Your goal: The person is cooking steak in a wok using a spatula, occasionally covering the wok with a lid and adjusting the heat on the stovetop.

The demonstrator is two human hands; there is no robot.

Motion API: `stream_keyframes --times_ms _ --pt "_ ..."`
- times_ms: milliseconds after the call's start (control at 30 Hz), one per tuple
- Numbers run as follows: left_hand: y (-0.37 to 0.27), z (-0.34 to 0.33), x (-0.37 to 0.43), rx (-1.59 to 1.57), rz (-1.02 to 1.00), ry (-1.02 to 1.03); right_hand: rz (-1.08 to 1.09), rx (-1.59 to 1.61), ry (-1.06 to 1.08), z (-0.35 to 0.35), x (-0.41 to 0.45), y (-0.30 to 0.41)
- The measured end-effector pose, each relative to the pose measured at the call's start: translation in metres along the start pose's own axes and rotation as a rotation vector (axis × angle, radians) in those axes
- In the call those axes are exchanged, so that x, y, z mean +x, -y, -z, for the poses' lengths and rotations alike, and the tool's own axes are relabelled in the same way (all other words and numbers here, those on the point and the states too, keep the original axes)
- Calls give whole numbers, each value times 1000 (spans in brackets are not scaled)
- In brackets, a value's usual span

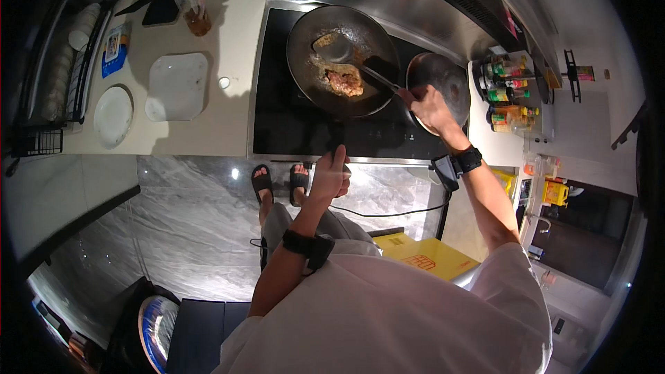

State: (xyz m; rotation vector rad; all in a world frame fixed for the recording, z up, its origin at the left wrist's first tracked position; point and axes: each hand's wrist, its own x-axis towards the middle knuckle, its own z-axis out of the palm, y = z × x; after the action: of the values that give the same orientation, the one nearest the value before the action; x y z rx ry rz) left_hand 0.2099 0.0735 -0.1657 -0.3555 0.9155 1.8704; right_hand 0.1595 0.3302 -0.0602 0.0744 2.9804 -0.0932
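Observation:
My left hand (332, 174) grips the dark handle of a frying pan (311, 91), in front of the cooktop (280, 130). Browned pieces of food, apparently meat (345, 83), lie in oil in the pan. My right hand (428, 106) is closed around the handle of a dark spatula (335, 48), whose broad head is inside the pan behind the larger piece. Another piece shows beside the head, partly hidden by it. Beneath and beside my right hand is a second, dark round pan or lid (441, 80), to the right of the frying pan.
On the left counter are a square white dish (176, 87), an oval white plate (113, 117), a blue-and-white packet (115, 50) and a jar (195, 15) with brown contents. A dish rack (83, 83) stands farther left. Several seasoning bottles (506, 93) stand right of the cooktop. A range hood overhangs the back.

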Motion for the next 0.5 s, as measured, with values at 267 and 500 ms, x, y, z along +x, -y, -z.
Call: stream_keyframes --times_ms 267,500 --pt "-1 -2 5 -15 43 -13 -197 68 52 -1 -16 -6" --pt "-5 -7 0 41 33 -82 -365 385 215 10 -13 -34"
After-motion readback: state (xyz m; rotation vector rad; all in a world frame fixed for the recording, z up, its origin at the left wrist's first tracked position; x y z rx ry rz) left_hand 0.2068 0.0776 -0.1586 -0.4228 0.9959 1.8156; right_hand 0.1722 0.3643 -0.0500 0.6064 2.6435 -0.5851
